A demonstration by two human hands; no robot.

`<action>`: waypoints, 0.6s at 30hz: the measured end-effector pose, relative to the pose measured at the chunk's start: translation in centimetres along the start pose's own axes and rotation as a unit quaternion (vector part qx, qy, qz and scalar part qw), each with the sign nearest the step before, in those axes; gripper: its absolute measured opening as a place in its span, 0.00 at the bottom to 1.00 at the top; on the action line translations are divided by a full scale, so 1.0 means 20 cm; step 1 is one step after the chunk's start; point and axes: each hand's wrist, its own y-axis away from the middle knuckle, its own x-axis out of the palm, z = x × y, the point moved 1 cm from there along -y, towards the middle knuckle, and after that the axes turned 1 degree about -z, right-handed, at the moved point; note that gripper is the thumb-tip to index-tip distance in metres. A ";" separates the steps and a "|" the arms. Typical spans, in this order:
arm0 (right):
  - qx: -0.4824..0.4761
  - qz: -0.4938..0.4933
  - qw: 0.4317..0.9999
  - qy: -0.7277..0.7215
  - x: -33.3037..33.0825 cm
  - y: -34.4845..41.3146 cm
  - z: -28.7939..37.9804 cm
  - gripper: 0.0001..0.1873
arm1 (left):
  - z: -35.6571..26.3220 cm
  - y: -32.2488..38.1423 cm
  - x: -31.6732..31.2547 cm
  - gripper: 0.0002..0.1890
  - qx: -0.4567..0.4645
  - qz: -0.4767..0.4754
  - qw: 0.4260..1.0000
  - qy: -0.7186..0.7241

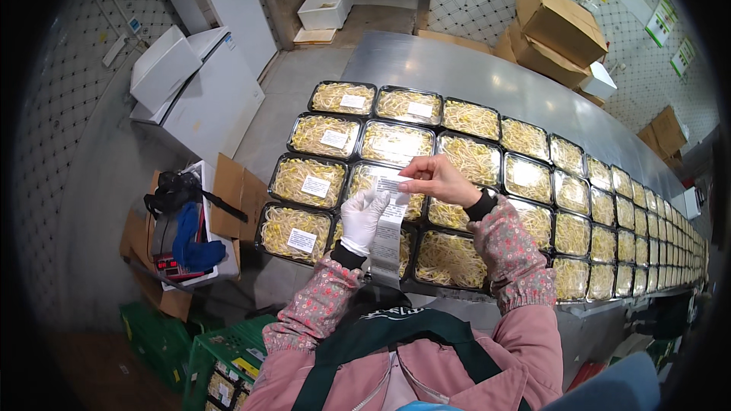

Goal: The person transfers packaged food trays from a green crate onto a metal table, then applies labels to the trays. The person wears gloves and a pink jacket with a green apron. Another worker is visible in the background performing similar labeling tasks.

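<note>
My left hand (364, 220), in a white glove, grips a long strip of printed labels (389, 234) that hangs down towards my apron. At the strip's upper end, the thumb and fingertips of my bare right hand (437, 181) pinch its edge or a label; which one is hard to tell. Beneath both hands lie rows of black plastic trays of bean sprouts (451, 260) with shiny clear tops. White labels sit on the trays of the leftmost column, such as this label (301, 240), and on a back-row tray (409, 105) beside it. My hands partly hide several trays.
The trays stand on a long steel table (411, 63) and run far to the right. Cardboard boxes (559, 23) are stacked behind it. At left are a white chest freezer (214, 91), an opened carton (231, 197) with a scale, and green crates (228, 348) low down.
</note>
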 end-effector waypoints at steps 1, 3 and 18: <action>-0.002 -0.025 0.995 -0.093 0.02 0.01 -0.03 0.09 | 0.02 0.01 -0.01 0.12 -0.005 0.013 1.000 -0.025; -0.005 -0.066 0.998 -0.019 0.00 0.02 -0.05 0.08 | 0.04 0.03 -0.01 0.11 -0.037 0.000 0.999 -0.039; -0.040 -0.328 0.726 0.603 -0.08 -0.24 -0.43 0.24 | -0.01 0.18 -0.22 0.13 -0.032 0.000 0.996 0.087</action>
